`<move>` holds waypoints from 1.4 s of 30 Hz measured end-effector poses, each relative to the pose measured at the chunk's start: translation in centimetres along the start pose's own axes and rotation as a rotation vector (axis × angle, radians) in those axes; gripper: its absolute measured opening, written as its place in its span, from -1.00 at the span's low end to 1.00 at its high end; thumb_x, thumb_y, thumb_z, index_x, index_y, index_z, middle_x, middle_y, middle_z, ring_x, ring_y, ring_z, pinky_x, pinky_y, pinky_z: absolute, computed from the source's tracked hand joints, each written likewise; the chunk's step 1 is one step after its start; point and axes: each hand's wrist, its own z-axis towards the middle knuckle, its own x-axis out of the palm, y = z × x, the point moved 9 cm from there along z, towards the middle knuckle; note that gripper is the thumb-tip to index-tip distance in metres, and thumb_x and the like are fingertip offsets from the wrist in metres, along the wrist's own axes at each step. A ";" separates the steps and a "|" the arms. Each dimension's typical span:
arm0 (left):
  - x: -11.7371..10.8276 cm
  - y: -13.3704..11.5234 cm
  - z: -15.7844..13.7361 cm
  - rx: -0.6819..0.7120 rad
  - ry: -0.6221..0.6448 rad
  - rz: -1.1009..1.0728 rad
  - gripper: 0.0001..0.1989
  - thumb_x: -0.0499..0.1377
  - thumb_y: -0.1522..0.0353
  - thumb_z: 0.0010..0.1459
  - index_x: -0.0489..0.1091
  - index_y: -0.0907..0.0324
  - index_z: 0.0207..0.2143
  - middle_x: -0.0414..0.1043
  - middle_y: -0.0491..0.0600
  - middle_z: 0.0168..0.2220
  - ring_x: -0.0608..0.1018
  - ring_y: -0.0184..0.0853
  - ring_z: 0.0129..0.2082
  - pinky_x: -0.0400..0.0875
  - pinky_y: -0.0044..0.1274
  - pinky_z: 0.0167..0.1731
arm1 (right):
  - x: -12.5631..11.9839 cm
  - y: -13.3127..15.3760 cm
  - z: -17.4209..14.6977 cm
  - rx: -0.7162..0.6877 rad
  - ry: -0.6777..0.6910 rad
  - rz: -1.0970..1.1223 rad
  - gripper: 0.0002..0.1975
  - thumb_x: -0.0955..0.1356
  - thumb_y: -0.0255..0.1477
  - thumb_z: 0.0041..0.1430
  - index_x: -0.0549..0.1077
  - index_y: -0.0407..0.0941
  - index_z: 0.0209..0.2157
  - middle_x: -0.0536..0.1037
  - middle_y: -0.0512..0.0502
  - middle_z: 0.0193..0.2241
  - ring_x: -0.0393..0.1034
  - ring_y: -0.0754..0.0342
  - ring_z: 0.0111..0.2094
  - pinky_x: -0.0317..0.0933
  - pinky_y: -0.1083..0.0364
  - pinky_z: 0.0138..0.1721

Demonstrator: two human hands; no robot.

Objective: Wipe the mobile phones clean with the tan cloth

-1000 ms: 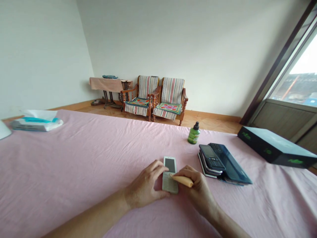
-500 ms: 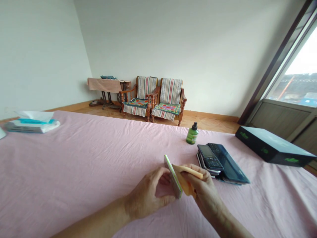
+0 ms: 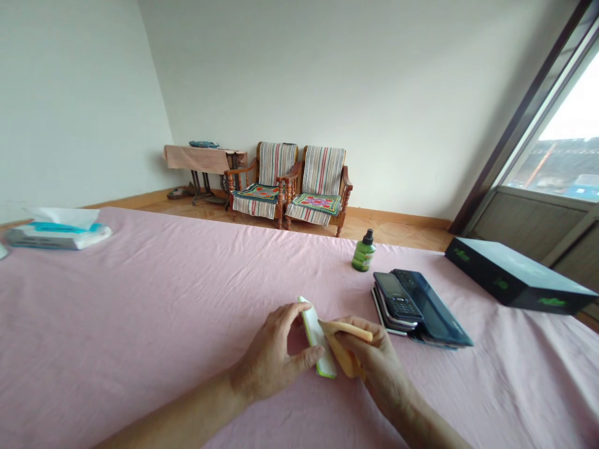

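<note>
Between my hands is a thin white phone (image 3: 314,332) with a lime-green edge, tilted above the bed-like pink surface. My left hand (image 3: 274,355) grips it by its edges, with the fingertips at the far end and the thumb at the near side. Bunched in my right hand (image 3: 377,358) is a pale orange cloth (image 3: 345,357), pressed against the phone's right side. The fingers of that hand are closed on the folded cloth, and part of it hangs below them. The phone's right-hand face is partly hidden by the cloth.
A pink cloth (image 3: 163,312) covers the surface. Right of my hands lie stacked phones (image 3: 397,296) and a dark tablet (image 3: 440,312). Beyond are a green bottle (image 3: 364,252) and a black box (image 3: 519,274). A tissue pack (image 3: 58,231) sits far left; two chairs (image 3: 299,184) stand behind.
The phone has turned so that more of its white face shows, and it has shifted slightly left. My right hand and the cloth have moved a little left with it.
</note>
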 end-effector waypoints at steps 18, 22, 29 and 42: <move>0.7 -1.1 0.5 0.069 0.176 0.214 -0.60 0.37 0.16 -0.07 0.46 0.13 -0.19 0.43 0.00 -0.18 0.42 -0.15 -0.13 0.26 -0.35 -0.08 | 3.7 2.3 -2.2 -0.674 0.153 -1.099 -0.83 0.36 -0.62 0.08 0.53 -0.06 -0.40 0.47 -0.10 -0.37 0.32 0.00 -0.30 0.22 0.08 -0.34; 1.1 -1.5 0.4 0.091 0.215 0.263 -0.64 0.42 0.21 -0.12 0.46 0.18 -0.29 0.42 -0.02 -0.29 0.41 -0.16 -0.21 0.27 -0.36 -0.15 | 1.8 2.2 -0.5 -0.657 0.063 -1.168 -0.83 0.36 -0.63 0.09 0.54 -0.08 -0.38 0.46 -0.12 -0.33 0.29 -0.01 -0.28 0.20 0.07 -0.31; 2.3 -2.3 -0.4 0.147 0.227 0.266 -0.68 0.41 0.30 -0.08 0.38 0.18 -0.32 0.40 -0.03 -0.26 0.43 -0.20 -0.22 0.33 -0.40 -0.18 | 0.2 3.1 2.3 -0.656 -0.022 -1.250 -0.69 0.29 -0.74 0.05 0.56 -0.08 -0.36 0.43 -0.10 -0.36 0.25 0.01 -0.28 0.16 0.08 -0.28; 2.8 -3.1 -0.8 0.219 0.310 0.150 -0.78 0.32 0.39 0.04 0.43 0.16 -0.23 0.41 -0.02 -0.23 0.47 -0.23 -0.21 0.39 -0.47 -0.19 | 1.2 2.4 -1.4 -0.621 0.053 -1.185 -0.69 0.26 -0.78 -0.07 0.47 -0.09 -0.46 0.41 -0.09 -0.38 0.28 0.01 -0.31 0.14 0.08 -0.35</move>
